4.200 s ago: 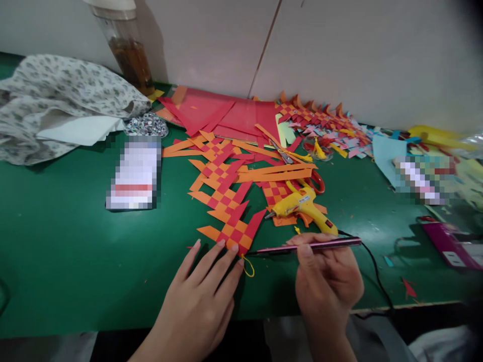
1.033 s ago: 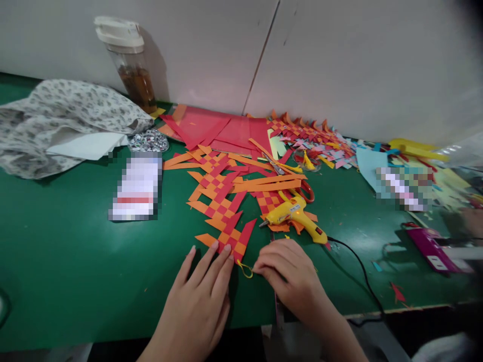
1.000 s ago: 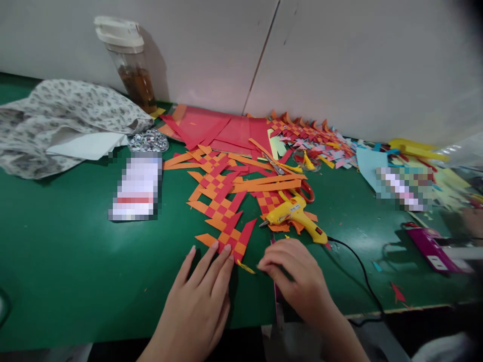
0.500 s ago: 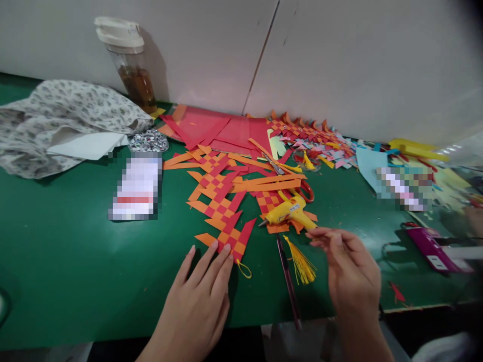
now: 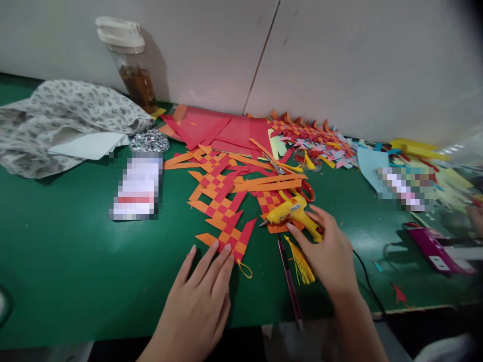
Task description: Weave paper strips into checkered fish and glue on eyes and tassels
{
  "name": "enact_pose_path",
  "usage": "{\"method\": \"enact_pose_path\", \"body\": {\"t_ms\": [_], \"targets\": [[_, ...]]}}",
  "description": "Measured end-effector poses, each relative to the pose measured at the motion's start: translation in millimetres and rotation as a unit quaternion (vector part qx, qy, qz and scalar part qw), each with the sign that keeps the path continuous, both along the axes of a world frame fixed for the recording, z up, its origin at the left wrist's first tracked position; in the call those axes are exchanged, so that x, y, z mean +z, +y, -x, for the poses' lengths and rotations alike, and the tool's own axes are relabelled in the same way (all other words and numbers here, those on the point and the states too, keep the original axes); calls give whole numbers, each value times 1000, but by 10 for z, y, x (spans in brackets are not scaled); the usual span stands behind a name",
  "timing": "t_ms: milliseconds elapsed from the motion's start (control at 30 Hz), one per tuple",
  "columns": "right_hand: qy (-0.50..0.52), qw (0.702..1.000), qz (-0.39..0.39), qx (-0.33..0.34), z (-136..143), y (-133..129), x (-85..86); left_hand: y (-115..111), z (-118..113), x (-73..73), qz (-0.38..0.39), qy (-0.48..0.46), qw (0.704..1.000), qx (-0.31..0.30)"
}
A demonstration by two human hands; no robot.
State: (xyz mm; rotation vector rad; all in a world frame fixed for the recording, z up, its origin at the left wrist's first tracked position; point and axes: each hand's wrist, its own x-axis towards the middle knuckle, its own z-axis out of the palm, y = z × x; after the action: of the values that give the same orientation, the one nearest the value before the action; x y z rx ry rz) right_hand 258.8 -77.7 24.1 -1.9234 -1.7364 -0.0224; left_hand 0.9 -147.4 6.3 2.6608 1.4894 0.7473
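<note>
My left hand (image 5: 204, 286) lies palm down with its fingers outstretched. Its fingertips rest on the near end of a woven red and orange paper strip (image 5: 222, 206) with pointed side tabs. A yellow cord loop (image 5: 246, 270) sticks out from that end. My right hand (image 5: 330, 251) has its thumb and fingers on either side of a yellow hot glue gun (image 5: 289, 211), gripping it around the handle. The gun rests on another woven paper piece (image 5: 268, 200), nozzle to the left. Close by lie a yellow tassel (image 5: 301, 261) and a dark pen (image 5: 289, 284).
Red paper sheets (image 5: 226, 125), orange strips (image 5: 266, 185) and scissors (image 5: 307, 191) lie further back. A lidded bottle (image 5: 136, 75) stands by the wall, near a patterned cloth (image 5: 75, 120). A phone (image 5: 138, 186) is at left, a purple box (image 5: 433, 249) at right.
My right hand has moved up and left onto the glue gun's handle. Behind it, a black cord has come into view. My left hand and the woven strip have stayed put.
</note>
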Motion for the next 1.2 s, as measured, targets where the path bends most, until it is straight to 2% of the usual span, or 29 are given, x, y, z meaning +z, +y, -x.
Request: {"method": "enact_pose_path", "body": {"t_ms": [100,200,300,500,833,1200], "targets": [[16,1000,1,2,-7,39,18,-2,5,-3,0,2,1000,-2],[51,996,-77,2,19,0,-3,-11,13,-12,6,10,1000,-9],[75,986,-143,37,72,-89,-60,-26,13,-31,24,10,1000,-10],[-75,964,-216,137,128,-166,-102,-31,-8,-10,9,9,1000,-7],[-118,951,-199,206,118,-176,-119,-41,-11,15,11,12,1000,-15],[-116,952,-199,199,105,-189,-140,-31,-18,-2,13,3,1000,-16]]}}
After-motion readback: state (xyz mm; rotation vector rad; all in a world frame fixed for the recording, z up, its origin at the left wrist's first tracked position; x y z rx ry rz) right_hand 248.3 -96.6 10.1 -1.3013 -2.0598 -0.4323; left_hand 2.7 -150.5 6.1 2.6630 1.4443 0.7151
